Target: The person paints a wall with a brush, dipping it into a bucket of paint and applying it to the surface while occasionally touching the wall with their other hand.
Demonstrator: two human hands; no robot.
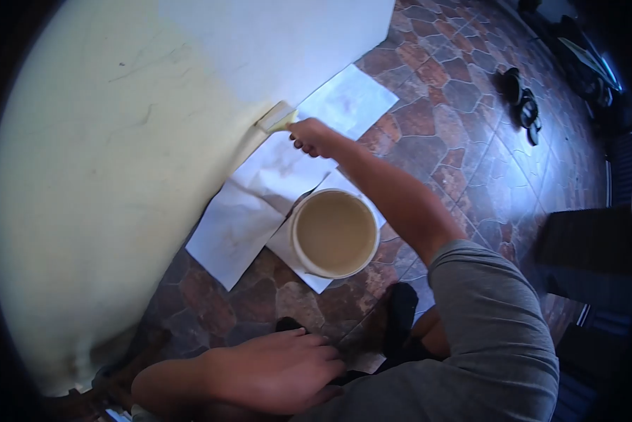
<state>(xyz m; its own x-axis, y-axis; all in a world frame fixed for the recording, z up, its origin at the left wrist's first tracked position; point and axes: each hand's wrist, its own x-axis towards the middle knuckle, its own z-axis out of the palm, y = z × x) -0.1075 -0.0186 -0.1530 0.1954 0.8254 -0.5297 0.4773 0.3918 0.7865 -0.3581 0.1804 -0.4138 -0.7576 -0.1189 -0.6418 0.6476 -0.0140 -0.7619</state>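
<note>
My right hand (313, 138) is closed around the handle of a wide paintbrush (276, 117). The brush's bristles meet the lower part of the wall (119, 169), close to where it reaches the floor. My left hand (277, 371) lies loosely across my lap or knee, fingers stretched out and holding nothing. Between my arms stands a white bucket (295, 246) with beige liquid, likely paint, inside. White paper sheets (242, 218) lie on the floor under the bucket and along the base of the wall.
Brown and grey stone-patterned tiles (428, 133) cover the floor. A pair of dark sandals (527, 109) lies at the upper right. Dark furniture (587, 246) stands at the right. My dark-shod foot (402, 309) is just below the bucket. The wall has faint cracks and a paler upper area.
</note>
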